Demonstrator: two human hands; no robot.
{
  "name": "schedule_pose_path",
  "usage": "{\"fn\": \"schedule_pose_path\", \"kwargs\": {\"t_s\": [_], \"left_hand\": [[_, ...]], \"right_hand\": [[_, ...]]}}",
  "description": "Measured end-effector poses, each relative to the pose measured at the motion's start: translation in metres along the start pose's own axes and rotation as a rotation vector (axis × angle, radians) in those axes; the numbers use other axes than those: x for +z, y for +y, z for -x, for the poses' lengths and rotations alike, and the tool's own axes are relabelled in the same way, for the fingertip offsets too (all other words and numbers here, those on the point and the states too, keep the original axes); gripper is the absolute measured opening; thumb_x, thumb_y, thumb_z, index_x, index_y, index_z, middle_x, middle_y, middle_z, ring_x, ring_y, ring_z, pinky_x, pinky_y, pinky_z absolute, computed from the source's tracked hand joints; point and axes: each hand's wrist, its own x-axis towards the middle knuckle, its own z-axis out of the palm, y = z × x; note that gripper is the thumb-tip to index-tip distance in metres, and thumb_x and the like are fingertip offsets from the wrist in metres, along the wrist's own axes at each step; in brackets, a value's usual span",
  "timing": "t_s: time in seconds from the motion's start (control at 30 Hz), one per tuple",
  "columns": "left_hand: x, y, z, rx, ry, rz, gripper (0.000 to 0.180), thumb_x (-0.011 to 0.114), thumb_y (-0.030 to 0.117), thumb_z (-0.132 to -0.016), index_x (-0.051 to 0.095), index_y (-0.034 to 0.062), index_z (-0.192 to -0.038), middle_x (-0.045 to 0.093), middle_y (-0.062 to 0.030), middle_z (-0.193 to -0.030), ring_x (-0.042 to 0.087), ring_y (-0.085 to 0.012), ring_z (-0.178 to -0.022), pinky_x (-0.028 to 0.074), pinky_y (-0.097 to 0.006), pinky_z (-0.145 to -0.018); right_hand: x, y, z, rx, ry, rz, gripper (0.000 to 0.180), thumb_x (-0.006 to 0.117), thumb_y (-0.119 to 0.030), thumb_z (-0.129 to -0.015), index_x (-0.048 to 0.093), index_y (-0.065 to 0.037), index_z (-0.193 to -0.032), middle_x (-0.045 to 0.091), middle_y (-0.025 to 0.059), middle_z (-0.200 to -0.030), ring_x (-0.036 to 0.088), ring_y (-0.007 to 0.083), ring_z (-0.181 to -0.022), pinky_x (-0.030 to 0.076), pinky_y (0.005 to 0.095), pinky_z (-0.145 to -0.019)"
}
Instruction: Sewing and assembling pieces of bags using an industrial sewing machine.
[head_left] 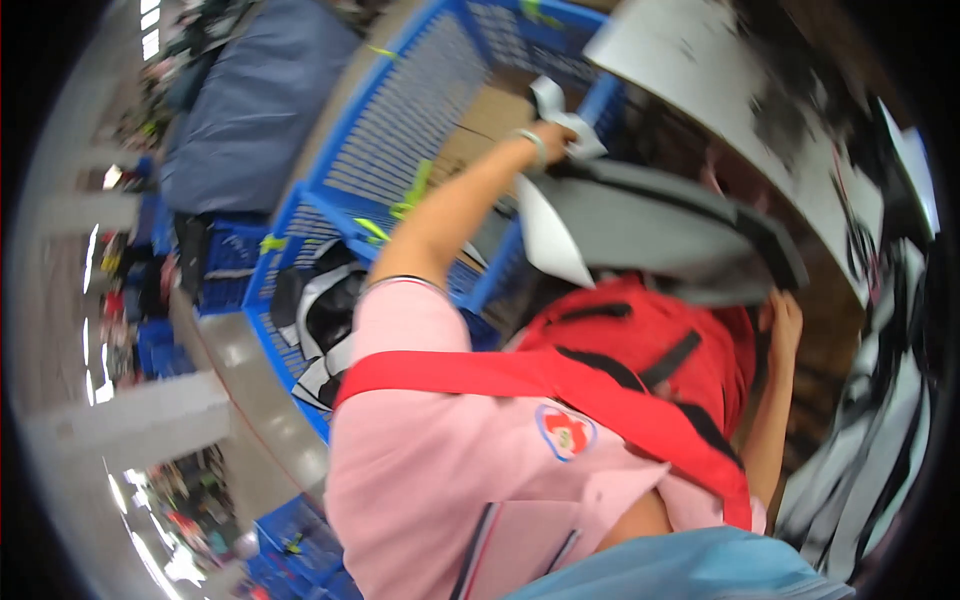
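A grey fabric panel (660,225) with black edging stretches across my lap between my two hands. My left hand (556,140), with a pale band at the wrist, reaches over the blue crates and is closed on a white curled strip (588,138) at the panel's far left end. Below that hand hangs a white flap (552,238) beside the panel. My right hand (787,318) is closed at the panel's lower right corner, by the black edging. Motion blur softens the fingers of both hands. A red apron (640,335) with black straps lies beneath the panel.
Blue plastic crates (350,130) stand at my left, one with black and white pieces (335,300) inside. A pale worktable (740,110) lies at the upper right. Grey strips (870,400) hang at the right. A blue-grey covered stack (260,110) stands beyond the crates.
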Motion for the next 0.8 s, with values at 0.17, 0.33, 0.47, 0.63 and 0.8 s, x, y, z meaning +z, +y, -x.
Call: {"fn": "schedule_pose_path", "kwargs": {"t_s": [0.17, 0.33, 0.47, 0.63, 0.8], "left_hand": [[-0.016, -0.026, -0.023, -0.329, -0.103, 1.053, 0.056, 0.065, -0.009, -0.072, 0.059, 0.0094, -0.124, 0.061, -0.0116, -0.119, 0.065, -0.0304, -0.097, 0.057, -0.033, -0.079], [0.030, -0.041, 0.006, 0.080, 0.230, -0.074, 0.051, 0.064, 0.005, -0.073, 0.062, 0.0218, -0.121, 0.053, -0.0199, -0.115, 0.054, -0.0367, -0.107, 0.047, -0.045, -0.090], [0.041, -0.025, 0.007, 0.134, 0.356, -0.316, 0.030, 0.066, 0.015, -0.074, 0.073, 0.0227, -0.103, 0.052, -0.0110, -0.119, 0.050, -0.0281, -0.111, 0.040, -0.038, -0.093], [0.025, -0.024, -0.008, 0.300, 0.284, -0.738, 0.019, 0.065, 0.016, -0.073, 0.075, 0.0199, -0.089, 0.061, -0.0069, -0.110, 0.051, -0.0243, -0.113, 0.035, -0.035, -0.096], [0.041, -0.064, 0.003, 0.118, 0.206, -0.689, 0.015, 0.061, 0.016, -0.076, 0.073, 0.0147, -0.086, 0.065, -0.0042, -0.100, 0.058, -0.0218, -0.106, 0.036, -0.039, -0.095]], "right_hand": [[-0.048, 0.114, -0.064, 0.007, 0.001, 0.030, 0.027, 0.055, -0.024, -0.092, 0.054, -0.008, -0.071, 0.045, 0.0001, -0.054, 0.043, 0.0099, -0.042, 0.033, 0.0245, -0.037], [-0.010, 0.123, -0.119, 0.128, -0.012, 0.317, 0.024, 0.053, -0.021, -0.090, 0.057, -0.003, -0.075, 0.051, 0.0039, -0.057, 0.049, 0.0140, -0.041, 0.037, 0.0277, -0.037], [0.006, 0.113, -0.114, 0.032, -0.041, 0.393, 0.021, 0.052, -0.019, -0.090, 0.058, -0.002, -0.079, 0.051, 0.0052, -0.056, 0.048, 0.0152, -0.039, 0.036, 0.0290, -0.036], [-0.024, 0.113, -0.115, -0.651, -0.023, 0.838, 0.018, 0.052, -0.015, -0.091, 0.060, 0.000, -0.100, 0.059, 0.0081, -0.072, 0.059, 0.0153, -0.062, 0.046, 0.0276, -0.052], [0.010, 0.052, -0.079, -0.236, -0.225, 0.467, 0.019, 0.054, -0.008, -0.090, 0.061, -0.001, -0.105, 0.062, 0.0057, -0.084, 0.057, 0.0115, -0.072, 0.046, 0.0254, -0.060]]}}
